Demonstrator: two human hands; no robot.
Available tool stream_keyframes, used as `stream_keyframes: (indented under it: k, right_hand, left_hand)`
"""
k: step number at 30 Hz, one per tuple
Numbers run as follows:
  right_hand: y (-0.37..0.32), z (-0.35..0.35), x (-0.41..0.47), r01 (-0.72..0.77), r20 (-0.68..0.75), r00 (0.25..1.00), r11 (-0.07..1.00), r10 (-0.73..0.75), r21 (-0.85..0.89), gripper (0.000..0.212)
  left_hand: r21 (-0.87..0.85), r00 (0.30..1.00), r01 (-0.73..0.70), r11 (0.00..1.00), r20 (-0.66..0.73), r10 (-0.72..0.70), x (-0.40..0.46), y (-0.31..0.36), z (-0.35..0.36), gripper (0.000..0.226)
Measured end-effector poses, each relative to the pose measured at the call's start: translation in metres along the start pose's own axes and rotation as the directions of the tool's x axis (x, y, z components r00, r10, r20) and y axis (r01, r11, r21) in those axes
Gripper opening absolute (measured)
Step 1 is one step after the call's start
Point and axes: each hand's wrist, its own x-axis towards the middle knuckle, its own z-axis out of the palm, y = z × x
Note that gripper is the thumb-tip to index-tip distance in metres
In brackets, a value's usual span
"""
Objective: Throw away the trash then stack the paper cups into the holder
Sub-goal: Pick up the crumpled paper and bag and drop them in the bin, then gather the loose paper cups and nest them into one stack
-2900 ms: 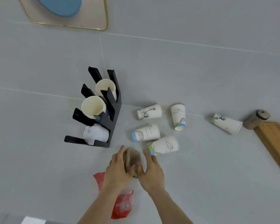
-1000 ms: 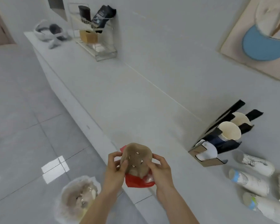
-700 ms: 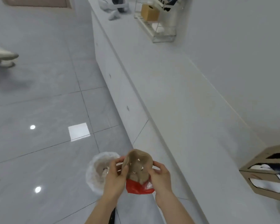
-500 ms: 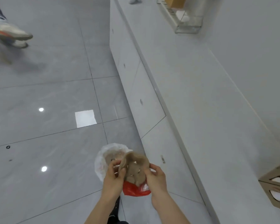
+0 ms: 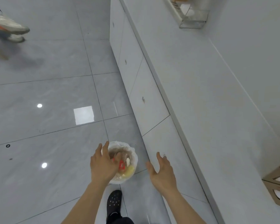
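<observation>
A small bin [image 5: 132, 152] lined with a white bag stands on the floor beside the counter base. Red wrapper trash [image 5: 121, 164] and brownish and yellow scraps lie inside it. My left hand [image 5: 103, 164] hovers over the bin's left side with fingers spread and nothing in it. My right hand [image 5: 162, 171] is to the right of the bin, palm open and empty. Only a corner of the cup holder [image 5: 277, 186] shows at the right edge on the counter. No loose paper cups are in view.
The long white counter [image 5: 208, 94] runs diagonally on the right, with cabinet fronts [image 5: 136, 75] below it. A clear rack [image 5: 191, 16] sits at its far end. My black shoe [image 5: 114, 201] is just below the bin. Another person's sneakers [image 5: 6, 28] are at upper left.
The brown paper and red wrapper that both hands held over the bin have left my hands; red trash now lies in the bin. My hands have moved apart and opened.
</observation>
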Motion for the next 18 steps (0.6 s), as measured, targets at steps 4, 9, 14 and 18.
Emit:
stream_keyframes:
  k: [4, 9, 14, 18]
  right_hand:
    - [0.001, -0.029, -0.001, 0.13, -0.127, 0.975, 0.935, -0.18, -0.331, 0.09]
    - [0.011, -0.074, -0.002, 0.134, -0.328, 0.874, 0.826, -0.359, -0.548, 0.087]
    - [0.031, -0.13, -0.011, 0.039, -0.454, 0.815, 0.816, -0.36, -0.577, 0.084]
    - [0.063, -0.173, -0.028, -0.051, -0.586, 0.748, 0.852, -0.313, -0.521, 0.081]
  left_hand:
    - [0.149, 0.968, -0.229, 0.962, -0.073, 0.241, 0.008, 0.033, -0.006, 0.079]
    - [0.302, 0.839, -0.47, 0.83, -0.14, 0.526, 0.006, 0.093, -0.007, 0.083]
    - [0.357, 0.705, -0.635, 0.685, -0.096, 0.703, -0.002, 0.163, 0.003, 0.085]
    - [0.37, 0.584, -0.741, 0.561, -0.057, 0.81, -0.021, 0.224, 0.019, 0.086]
